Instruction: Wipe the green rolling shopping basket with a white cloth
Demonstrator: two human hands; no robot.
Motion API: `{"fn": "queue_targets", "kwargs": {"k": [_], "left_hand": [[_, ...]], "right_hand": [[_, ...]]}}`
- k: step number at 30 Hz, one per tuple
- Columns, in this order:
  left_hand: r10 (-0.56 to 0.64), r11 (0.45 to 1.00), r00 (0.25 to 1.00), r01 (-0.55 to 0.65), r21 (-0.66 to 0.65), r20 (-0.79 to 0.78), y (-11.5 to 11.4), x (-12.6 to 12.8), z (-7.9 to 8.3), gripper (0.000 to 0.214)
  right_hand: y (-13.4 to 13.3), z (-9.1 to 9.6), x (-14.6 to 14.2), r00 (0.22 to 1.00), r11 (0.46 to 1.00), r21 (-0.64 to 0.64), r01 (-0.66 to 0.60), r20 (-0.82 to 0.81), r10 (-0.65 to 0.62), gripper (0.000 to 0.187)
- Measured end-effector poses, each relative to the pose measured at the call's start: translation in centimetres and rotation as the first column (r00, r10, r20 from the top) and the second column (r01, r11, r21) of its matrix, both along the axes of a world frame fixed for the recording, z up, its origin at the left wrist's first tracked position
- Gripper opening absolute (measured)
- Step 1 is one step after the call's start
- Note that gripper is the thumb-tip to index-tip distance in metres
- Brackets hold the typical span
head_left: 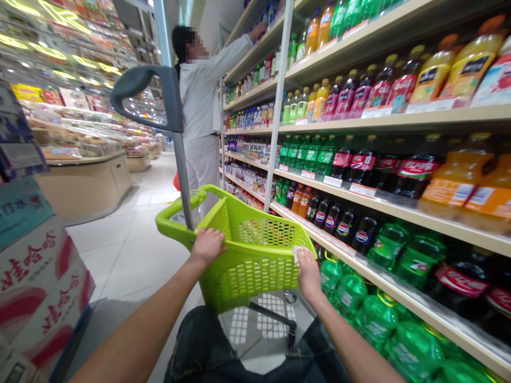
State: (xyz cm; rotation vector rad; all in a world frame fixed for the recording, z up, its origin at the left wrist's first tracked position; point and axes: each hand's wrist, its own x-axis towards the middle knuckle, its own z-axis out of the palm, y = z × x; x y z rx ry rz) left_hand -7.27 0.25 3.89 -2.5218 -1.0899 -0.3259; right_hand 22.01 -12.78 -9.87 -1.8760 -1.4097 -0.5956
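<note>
A lime-green wheeled shopping basket [255, 276] with slotted walls stands before my knees, its inside open towards the shelves. My left hand [207, 246] has its fingers wrapped over the near rim, close to the grey pull handle [171, 101]. At the right end of the basket, my right hand [309, 271] pinches a small white cloth [297, 254] against the rim. Whether the cloth is fabric or paper cannot be made out. The undersides of both hands' fingers are partly hidden.
Shelves [399, 119] of bottled soft drinks run along my right. A person [202, 106] in white stands ahead, one arm raised to an upper shelf. Stacked cartons [40, 287] are close on my left. Beyond them is a curved display counter [88, 186] on the tiled floor [131, 250].
</note>
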Motion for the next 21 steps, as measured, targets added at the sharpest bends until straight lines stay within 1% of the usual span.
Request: {"fn": "queue_targets", "kwargs": {"k": [2, 4, 6, 7, 10, 12, 14, 16, 18, 19, 21], "left_hand": [[-0.006, 1.0, 1.0, 0.006, 0.005, 0.0, 0.0, -0.1, 0.0, 0.017], [-0.005, 1.0, 1.0, 0.005, 0.013, -0.002, 0.0, -0.3, 0.1, 0.017], [0.008, 1.0, 1.0, -0.008, 0.009, -0.004, 0.0, -0.3, 0.2, 0.017], [0.018, 1.0, 1.0, -0.018, 0.001, -0.005, 0.0, -0.3, 0.2, 0.017], [0.037, 0.999, 0.999, -0.037, -0.017, -0.004, 0.1, -0.1, 0.3, 0.016], [0.043, 0.999, 0.999, -0.043, -0.024, 0.002, 0.1, 0.1, 0.4, 0.015], [0.05, 0.998, 0.999, -0.05, -0.032, 0.006, 0.1, 0.3, 0.4, 0.016], [0.058, 0.997, 0.998, -0.058, -0.041, 0.001, 0.1, 0.3, 0.5, 0.016], [0.062, 0.997, 0.998, -0.063, -0.046, -0.009, 0.2, 0.3, 0.5, 0.015], [0.062, 0.997, 0.998, -0.063, -0.044, -0.014, 0.1, 0.3, 0.5, 0.015], [0.058, 0.998, 0.998, -0.059, -0.035, -0.02, 0.1, 0.2, 0.4, 0.015]], "right_hand": [[1.5, 0.4, -2.8, 0.995, 0.996, -0.006, -0.094, 0.019, 0.094, 0.052], [2.5, 0.7, -4.5, 0.982, 0.983, -0.022, -0.184, 0.038, 0.185, 0.055], [2.7, 0.9, -4.3, 0.974, 0.974, -0.034, -0.222, 0.036, 0.223, 0.056], [2.5, 1.0, -3.6, 0.978, 0.978, -0.03, -0.206, 0.02, 0.206, 0.055], [2.0, 1.1, -1.1, 0.995, 0.997, 0.009, -0.082, -0.056, 0.082, 0.051], [2.4, 1.2, -0.9, 0.995, 0.999, 0.016, -0.041, -0.088, 0.042, 0.05], [3.3, 1.4, -2.4, 0.992, 0.995, 0.0, -0.099, -0.081, 0.099, 0.051], [4.4, 1.6, -4.6, 0.975, 0.976, -0.02, -0.217, -0.052, 0.216, 0.051], [4.7, 1.8, -6.0, 0.95, 0.95, -0.037, -0.311, -0.025, 0.31, 0.051], [4.5, 1.8, -6.1, 0.945, 0.944, -0.043, -0.328, -0.018, 0.328, 0.049], [3.3, 1.3, -5.0, 0.955, 0.954, -0.053, -0.295, -0.012, 0.295, 0.046]]}}
